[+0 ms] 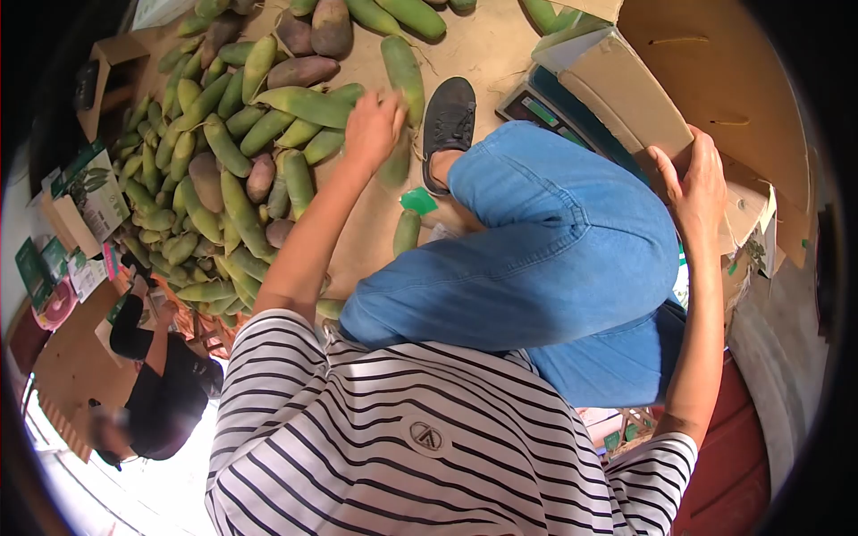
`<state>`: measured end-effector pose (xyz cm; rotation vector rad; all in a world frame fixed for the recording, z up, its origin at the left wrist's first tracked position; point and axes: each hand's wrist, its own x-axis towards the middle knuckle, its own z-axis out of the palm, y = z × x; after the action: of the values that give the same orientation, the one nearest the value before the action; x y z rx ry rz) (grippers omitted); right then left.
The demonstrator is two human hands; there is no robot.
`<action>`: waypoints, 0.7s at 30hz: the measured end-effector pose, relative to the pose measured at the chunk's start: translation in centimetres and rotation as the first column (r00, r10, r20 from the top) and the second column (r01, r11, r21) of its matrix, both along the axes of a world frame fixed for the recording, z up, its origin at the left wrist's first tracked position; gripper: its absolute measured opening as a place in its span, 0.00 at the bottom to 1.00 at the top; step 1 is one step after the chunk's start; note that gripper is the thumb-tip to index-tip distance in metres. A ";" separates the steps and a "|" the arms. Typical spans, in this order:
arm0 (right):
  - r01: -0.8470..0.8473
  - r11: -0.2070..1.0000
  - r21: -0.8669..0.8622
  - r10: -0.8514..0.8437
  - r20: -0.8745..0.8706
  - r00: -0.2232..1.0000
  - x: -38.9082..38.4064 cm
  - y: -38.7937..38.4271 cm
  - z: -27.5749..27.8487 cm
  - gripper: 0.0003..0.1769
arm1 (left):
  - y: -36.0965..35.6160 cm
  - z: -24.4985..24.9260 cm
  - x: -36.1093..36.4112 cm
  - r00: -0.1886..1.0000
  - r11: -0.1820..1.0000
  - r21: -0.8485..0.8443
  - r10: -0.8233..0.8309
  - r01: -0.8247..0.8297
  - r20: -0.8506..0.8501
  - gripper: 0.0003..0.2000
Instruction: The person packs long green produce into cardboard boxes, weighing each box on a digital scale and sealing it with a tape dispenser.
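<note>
My left hand (374,132) hovers at the right side of a big heap of green radishes (241,214), its bent fingers blurred. A long green radish (308,105) reaches up to its knuckles, and another green radish (403,76) lies just past the fingertips. Partly under this hand is a further green radish (394,166); I cannot tell whether the fingers hold anything. On the right, my right hand (699,189) grips the edge of an upright cardboard box (617,89), thumb apart from the fingers.
A digital scale (540,112) with a lit green display sits under the box. My bent leg in blue jeans (509,259) and black shoe (450,116) lie between my hands. Purplish radishes (332,27) are mixed in. At lower left, another person (165,393) in black works near pink tape (55,304).
</note>
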<state>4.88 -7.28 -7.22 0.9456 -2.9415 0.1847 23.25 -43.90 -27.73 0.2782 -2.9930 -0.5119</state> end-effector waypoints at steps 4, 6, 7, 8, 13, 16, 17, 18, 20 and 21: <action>0.012 1.000 -0.008 -0.012 0.019 1.000 -0.1 -0.1 0.3 0.27 | 1.3 4.3 -0.2 0.979 0.984 0.088 0.139 -0.154 0.150 0.21; 0.012 1.000 -0.006 -0.012 0.009 1.000 -0.1 0.1 0.0 0.27 | 1.9 3.0 4.3 0.852 0.958 0.197 0.080 -0.210 0.518 0.26; 0.006 1.000 -0.012 -0.006 0.005 1.000 -0.1 0.2 -0.1 0.27 | 2.4 1.7 7.3 0.726 0.936 0.250 0.008 -0.248 0.688 0.29; -0.004 1.000 -0.017 0.004 0.004 1.000 -0.1 0.2 0.0 0.27 | 3.2 1.6 9.9 0.642 0.965 0.232 -0.100 -0.124 0.761 0.32; -0.015 1.000 -0.017 0.015 -0.021 1.000 -0.1 0.2 -0.2 0.28 | 5.8 -6.5 20.4 0.421 0.877 0.373 -0.228 -0.303 0.878 0.35; -0.010 1.000 0.003 0.010 -0.008 1.000 -0.1 0.2 -0.1 0.29 | 6.6 -7.4 21.3 0.487 0.796 0.402 -0.156 -0.453 0.859 0.33; -0.016 1.000 -0.001 0.016 -0.018 1.000 -0.2 0.2 -0.2 0.29 | 6.5 -7.5 21.6 0.511 0.762 0.417 -0.132 -0.496 0.849 0.33; -0.014 1.000 0.009 0.015 -0.028 0.999 -0.1 0.2 -0.2 0.29 | 6.4 -7.5 21.7 0.535 0.727 0.436 -0.111 -0.530 0.837 0.32; -0.035 0.999 -0.024 0.034 -0.031 0.999 -0.3 0.4 -0.4 0.28 | 5.6 -7.5 21.6 0.661 0.722 0.499 -0.077 -0.479 0.747 0.32; -0.033 0.999 -0.023 0.032 -0.039 0.999 -0.2 0.5 -0.3 0.28 | 5.1 -6.9 21.0 0.671 0.712 0.506 -0.066 -0.487 0.738 0.32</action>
<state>4.65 -6.81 -7.56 0.9836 -2.8836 0.1995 44.28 -38.83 -34.59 1.1559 -3.1778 -1.8596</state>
